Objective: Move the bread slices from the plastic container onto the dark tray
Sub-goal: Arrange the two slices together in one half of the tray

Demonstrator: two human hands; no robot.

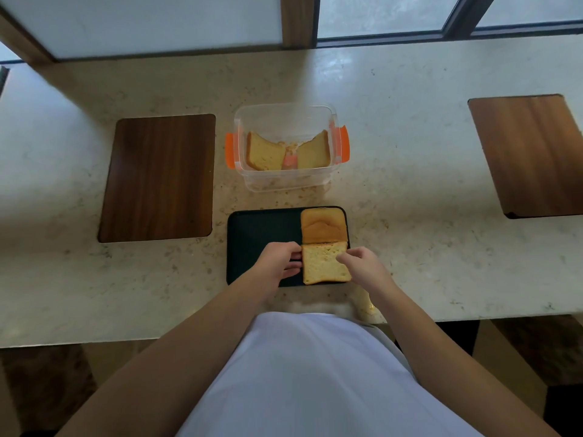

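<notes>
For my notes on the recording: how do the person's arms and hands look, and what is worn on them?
Both arms are bare up to the picture's lower edge; no sleeves show. The left hand and right hand wear no gloves, and no rings or watch are visible. The torso wears a white garment.

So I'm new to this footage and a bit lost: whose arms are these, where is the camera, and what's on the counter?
The camera sits on a person's head, looking down at their own bare arms. On the counter, a clear plastic container holds two bread slices leaning against its sides. Nearer lies the dark tray with a crust piece and a bread slice. The left hand and right hand touch that slice's edges, apparently setting it down. Two wooden boards lie at the sides.
</notes>
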